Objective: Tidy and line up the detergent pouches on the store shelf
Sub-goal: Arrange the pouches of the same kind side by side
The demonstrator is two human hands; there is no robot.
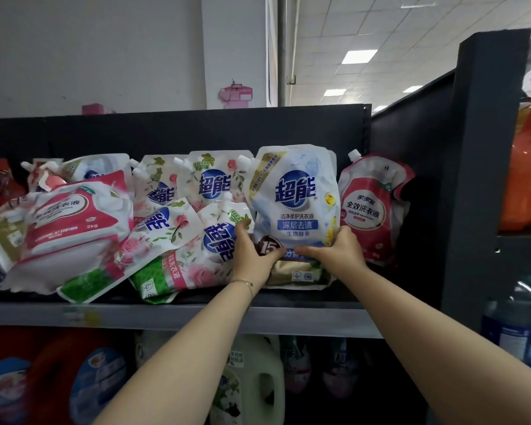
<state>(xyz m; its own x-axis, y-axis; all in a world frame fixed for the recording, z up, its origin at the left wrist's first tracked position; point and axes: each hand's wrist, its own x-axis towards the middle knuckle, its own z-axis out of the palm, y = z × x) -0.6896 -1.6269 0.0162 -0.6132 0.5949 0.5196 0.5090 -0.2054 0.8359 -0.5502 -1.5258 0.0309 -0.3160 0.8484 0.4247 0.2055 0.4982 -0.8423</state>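
A pale blue and white detergent pouch (pixel 295 191) stands upright on the dark shelf (pixel 166 314), right of centre. My left hand (pixel 252 256) grips its lower left edge, thumb across the front. My right hand (pixel 337 250) grips its lower right edge the same way. To its left, several rose-printed pouches (pixel 178 240) lie slumped and overlapping. A red and white pouch (pixel 71 228) lies tilted further left. Another red and white pouch (pixel 371 207) stands upright to the right of the blue one.
A black upright panel (pixel 472 179) closes the shelf on the right, with orange packs (pixel 528 179) beyond it. Detergent bottles (pixel 258 381) fill the shelf below. The black back panel (pixel 166 133) rises behind the pouches.
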